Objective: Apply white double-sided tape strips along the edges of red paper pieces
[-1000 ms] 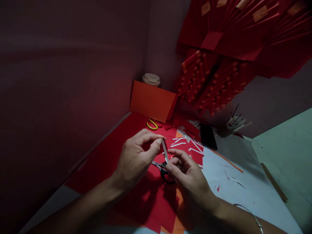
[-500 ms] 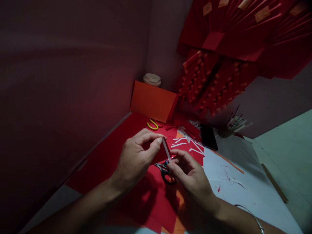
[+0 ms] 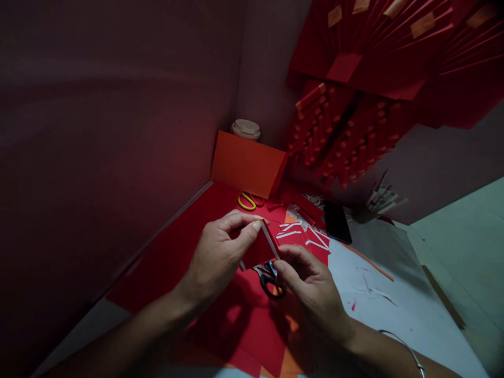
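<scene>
Both hands hold a small piece of red paper (image 3: 259, 251) with white strips along its edges, raised above the table. My left hand (image 3: 220, 249) pinches its upper corner between thumb and forefinger. At the lower right corner, the thumb and fingers of my right hand (image 3: 309, 278) are closed on the same paper. Just beneath lies a pair of scissors (image 3: 272, 287) with black handles, partly hidden by the paper and my right hand. Beyond the hands, more red pieces with white strips (image 3: 303, 235) lie on the table.
Red sheets (image 3: 244, 325) cover much of the table (image 3: 394, 304). Yellow-handled scissors (image 3: 247, 202) lie before a folded orange card (image 3: 248, 163), with a lidded cup (image 3: 246, 128) behind. A phone (image 3: 337, 221) and a pen holder (image 3: 366, 210) stand right. Red paper fans (image 3: 394, 58) hang above.
The red paper has turned slightly, so a second white strip now shows at its lower left. My right hand has shifted a little to the right and down.
</scene>
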The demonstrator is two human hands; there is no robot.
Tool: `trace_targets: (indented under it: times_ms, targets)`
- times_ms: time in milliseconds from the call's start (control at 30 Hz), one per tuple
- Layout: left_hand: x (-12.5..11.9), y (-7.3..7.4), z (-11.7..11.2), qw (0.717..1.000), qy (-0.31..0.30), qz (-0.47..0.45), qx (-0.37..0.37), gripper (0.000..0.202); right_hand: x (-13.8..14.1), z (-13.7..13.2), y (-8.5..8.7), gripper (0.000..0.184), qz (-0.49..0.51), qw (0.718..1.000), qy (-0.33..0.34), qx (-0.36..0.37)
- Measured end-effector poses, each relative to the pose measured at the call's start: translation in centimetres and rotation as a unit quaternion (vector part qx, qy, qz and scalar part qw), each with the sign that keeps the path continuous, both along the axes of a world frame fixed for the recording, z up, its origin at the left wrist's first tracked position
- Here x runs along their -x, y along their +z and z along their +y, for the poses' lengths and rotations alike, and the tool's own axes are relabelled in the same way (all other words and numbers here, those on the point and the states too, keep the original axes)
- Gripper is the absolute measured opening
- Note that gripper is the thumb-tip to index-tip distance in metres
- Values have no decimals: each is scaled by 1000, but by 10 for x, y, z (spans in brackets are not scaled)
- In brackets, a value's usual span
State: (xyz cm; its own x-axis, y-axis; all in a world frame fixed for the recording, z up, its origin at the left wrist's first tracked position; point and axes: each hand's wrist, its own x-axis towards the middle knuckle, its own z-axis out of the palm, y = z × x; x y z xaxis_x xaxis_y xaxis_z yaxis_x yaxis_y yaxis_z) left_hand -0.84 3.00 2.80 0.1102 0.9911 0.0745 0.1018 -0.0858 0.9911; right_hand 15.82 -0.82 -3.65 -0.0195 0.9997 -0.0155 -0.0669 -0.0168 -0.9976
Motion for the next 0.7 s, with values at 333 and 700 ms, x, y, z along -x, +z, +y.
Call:
trace_targets:
  times_ms: [333, 700]
  targets:
    - [12, -4, 13, 992, -105, 66, 18, 16, -4, 2, 1, 14, -10, 1000, 7, -14]
    - [11, -9, 10, 962, -224, 152, 35, 11, -9, 3, 3, 11, -95, 993, 68, -36]
